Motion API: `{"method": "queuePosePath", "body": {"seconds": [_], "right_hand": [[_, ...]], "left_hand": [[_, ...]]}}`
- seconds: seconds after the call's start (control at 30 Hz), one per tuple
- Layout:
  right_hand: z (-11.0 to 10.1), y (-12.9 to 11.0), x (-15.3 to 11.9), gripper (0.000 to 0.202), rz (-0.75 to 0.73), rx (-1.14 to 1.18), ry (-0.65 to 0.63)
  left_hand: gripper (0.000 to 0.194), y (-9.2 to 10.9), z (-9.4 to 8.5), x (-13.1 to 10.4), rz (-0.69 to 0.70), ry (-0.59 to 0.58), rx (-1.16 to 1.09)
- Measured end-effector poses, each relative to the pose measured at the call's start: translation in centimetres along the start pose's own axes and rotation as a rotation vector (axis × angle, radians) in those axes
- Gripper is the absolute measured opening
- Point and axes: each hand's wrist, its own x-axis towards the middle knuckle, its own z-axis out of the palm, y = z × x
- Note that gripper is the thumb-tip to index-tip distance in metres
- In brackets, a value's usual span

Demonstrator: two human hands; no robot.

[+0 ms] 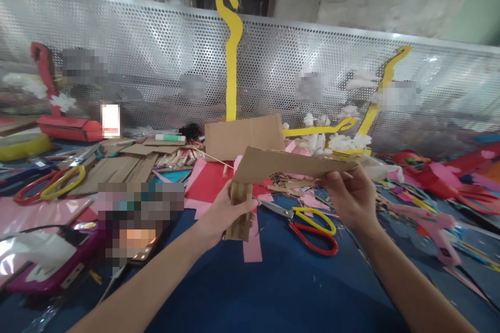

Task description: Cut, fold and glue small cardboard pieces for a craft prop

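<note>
My left hand (222,213) is closed around a short upright strip of brown corrugated cardboard (241,197). Across its top lies a longer flat cardboard strip (289,164), and whether the two are one piece I cannot tell. The far right end of that longer strip is pinched by my right hand (353,195), thumb on the near side. Both pieces are held above the blue table (297,291). Just below them rest scissors (297,216) with one yellow and one red handle loop. A narrow pink paper strip (253,250) hangs or lies under my left hand.
Behind my hands stand a cardboard panel (242,138) and a tall yellow hook-shaped cutout (232,73) against a perforated metal screen (156,62). A pink glue gun (433,229) lies at right. On the left are more scissors (58,184), cardboard strips (117,169) and a purple box (58,270).
</note>
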Motion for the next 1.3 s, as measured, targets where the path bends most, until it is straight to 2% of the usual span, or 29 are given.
{"method": "queuePosePath", "body": {"seconds": [0.13, 0.37, 0.73, 0.8, 0.9, 0.97, 1.03, 1.1, 1.2, 1.3], "right_hand": [[-0.2, -0.1, 0.0, 0.025, -0.013, 0.012, -0.021], [-0.5, -0.3, 0.1, 0.025, -0.014, 0.066, -0.070], [-0.4, -0.4, 0.2, 0.021, -0.006, 0.051, -0.061], [0.1, -0.9, 0.3, 0.023, -0.059, -0.040, -0.029], [1.0, -1.6, 0.2, 0.036, -0.210, -0.228, 0.086], [1.4, -2.1, -0.2, 0.041, -0.321, -0.334, 0.182], [1.8, -2.7, -0.9, 0.044, -0.429, -0.437, 0.193], [2.2, -3.4, -1.6, 0.051, -0.511, -0.557, 0.050], [2.9, -4.8, -2.4, 0.059, -0.593, -0.717, -0.329], [3.6, -5.4, -2.8, 0.072, -0.661, -0.745, -0.587]], "left_hand": [[0.051, -0.1, -0.1, 0.0, 0.022, -0.007, 0.003], [0.062, 0.3, 0.1, -0.2, 0.098, -0.052, 0.001], [0.048, 0.4, 0.4, -0.2, 0.216, -0.032, 0.128], [0.046, 0.3, 0.2, 0.0, 0.245, -0.004, 0.130], [0.042, 0.2, -0.4, 0.2, 0.299, 0.069, 0.187], [0.038, 0.3, -0.8, 0.3, 0.361, 0.128, 0.308], [0.032, 0.3, -1.1, 0.4, 0.451, 0.188, 0.468], [0.029, 0.3, -1.4, 0.4, 0.524, 0.227, 0.612], [0.032, 0.1, -1.8, 0.7, 0.587, 0.243, 0.725], [0.029, -0.1, -2.0, 1.0, 0.625, 0.249, 0.777]]}}
